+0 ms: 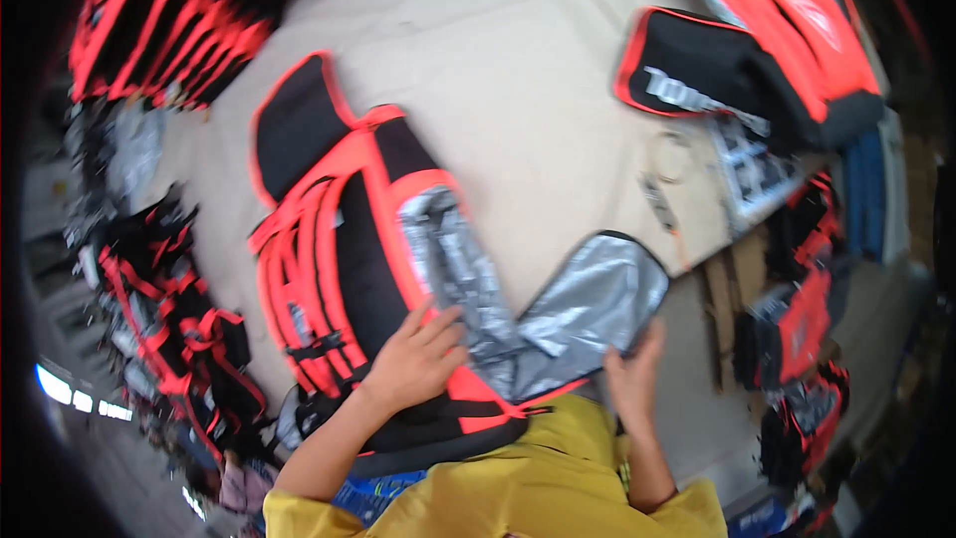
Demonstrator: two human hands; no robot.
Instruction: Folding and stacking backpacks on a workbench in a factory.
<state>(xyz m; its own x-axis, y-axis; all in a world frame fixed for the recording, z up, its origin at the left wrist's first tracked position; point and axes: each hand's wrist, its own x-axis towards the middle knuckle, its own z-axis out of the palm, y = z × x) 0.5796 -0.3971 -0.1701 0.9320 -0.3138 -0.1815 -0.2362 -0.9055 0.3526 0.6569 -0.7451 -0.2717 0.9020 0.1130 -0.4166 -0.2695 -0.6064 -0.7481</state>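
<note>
A backpack (358,249) in black and bright coral lies on the table in front of me, its straps facing up at the left. Its side panel is folded out to the right as a flap (602,289), so the silver lining (453,249) shows. My left hand (416,354) lies on the coral edge of the opening, fingers stretched and spread, palm down. At the flap's right edge is my right hand (635,374), with thumb and fingers apart and touching the rim. Motion blur hides whether it pinches the material. The black top lid (299,130) is spread toward the far left.
Another coral and black bag (797,40) lies at the far right. Similar bags (174,25) are stacked at the far left, and more pieces (179,319) hang or pile along the left edge. Bags (802,329) stand lower right beyond the pale table (538,60).
</note>
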